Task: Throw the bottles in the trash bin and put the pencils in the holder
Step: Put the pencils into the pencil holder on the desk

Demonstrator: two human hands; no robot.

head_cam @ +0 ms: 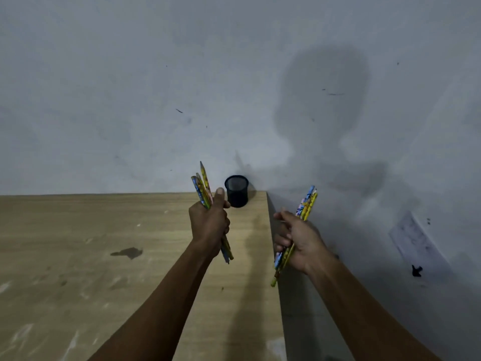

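Note:
A black mesh pencil holder stands upright at the far right corner of the wooden table, against the wall. My left hand is shut on a bundle of colourful pencils, tips up, just left of and in front of the holder. My right hand is shut on a second bundle of pencils, held beyond the table's right edge. No bottles or trash bin are in view.
A grey wall rises right behind the table. The table's right edge runs between my two hands. A dark stain marks the tabletop. A pale paper patch is stuck low on the wall at right.

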